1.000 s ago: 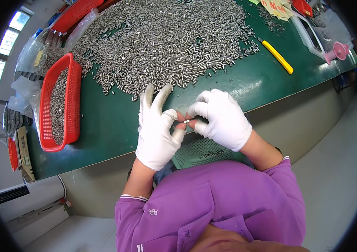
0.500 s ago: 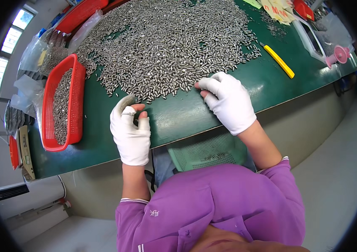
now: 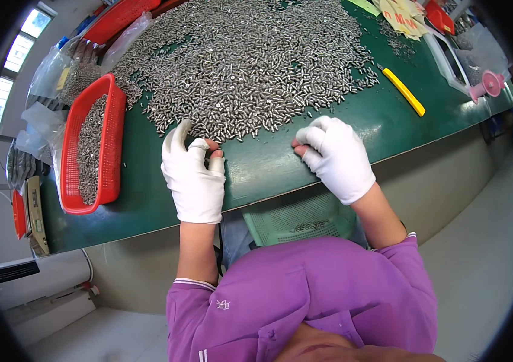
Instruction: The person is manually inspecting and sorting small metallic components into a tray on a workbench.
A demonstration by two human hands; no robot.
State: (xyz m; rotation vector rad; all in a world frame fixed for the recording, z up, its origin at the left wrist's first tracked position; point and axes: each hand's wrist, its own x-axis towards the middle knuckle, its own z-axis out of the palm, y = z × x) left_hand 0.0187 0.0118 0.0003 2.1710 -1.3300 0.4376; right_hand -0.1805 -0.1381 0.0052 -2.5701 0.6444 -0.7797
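Observation:
A wide heap of small silver metal pins, screw-like in shape, covers much of the green table. At its near left edge is my left hand, in a white glove with bare thumb and index tips. Its fingers are apart, the longer ones reaching to the pins. My right hand, gloved the same way, hovers by the near right edge of the heap. Its fingers are curled and its thumb and index tips lie close together; whatever may be between them is hidden.
On the left stands a red basket part-filled with small metal pieces. A yellow utility knife lies to the right, with a pink spool-like object beyond it. A green basket with some pieces sits below the table edge, at my lap.
My left hand has moved slightly away from me and to the right, its fingers spreading more. The right hand has drawn back a little from the heap toward the near edge.

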